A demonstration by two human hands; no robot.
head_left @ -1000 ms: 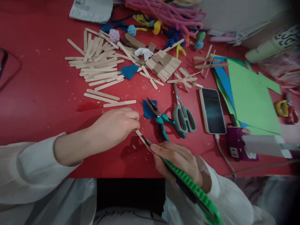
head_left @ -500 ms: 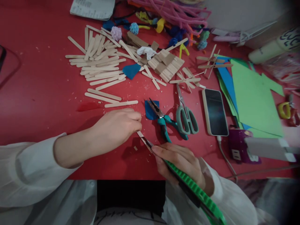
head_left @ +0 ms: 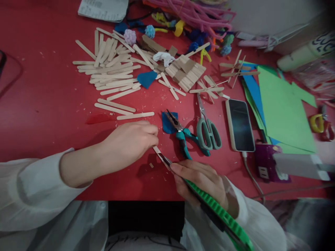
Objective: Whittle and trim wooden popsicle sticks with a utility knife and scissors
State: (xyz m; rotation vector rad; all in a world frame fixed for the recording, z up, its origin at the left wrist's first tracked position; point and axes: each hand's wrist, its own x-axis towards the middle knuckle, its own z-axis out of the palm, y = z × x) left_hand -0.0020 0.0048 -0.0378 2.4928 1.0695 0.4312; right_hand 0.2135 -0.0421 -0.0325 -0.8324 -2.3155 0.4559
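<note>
My left hand (head_left: 131, 141) is closed on one end of a wooden craft stick (head_left: 156, 150), its fingertips partly hidden from the camera. In my right hand (head_left: 199, 177) is a green box cutter (head_left: 222, 209), held along its long ribbed body. Its dark blade lies against the craft stick, between the two hands. Just beyond the hands are teal-handled pliers (head_left: 180, 134), resting partly on a blue scrap (head_left: 167, 123). Grey-green scissors (head_left: 208, 130) lie to the right of the pliers.
Many loose craft sticks (head_left: 112, 75) are heaped at the back left. A phone (head_left: 240, 125) with a cable lies at the right, beside green paper sheets (head_left: 285, 108). Pink pipe cleaners (head_left: 199, 14) pile up at the back. Small wood chips dot the red table (head_left: 47, 104).
Hardly anything differs. The box cutter and my right hand have shifted very slightly to the right along the stick; my left hand stays in place.
</note>
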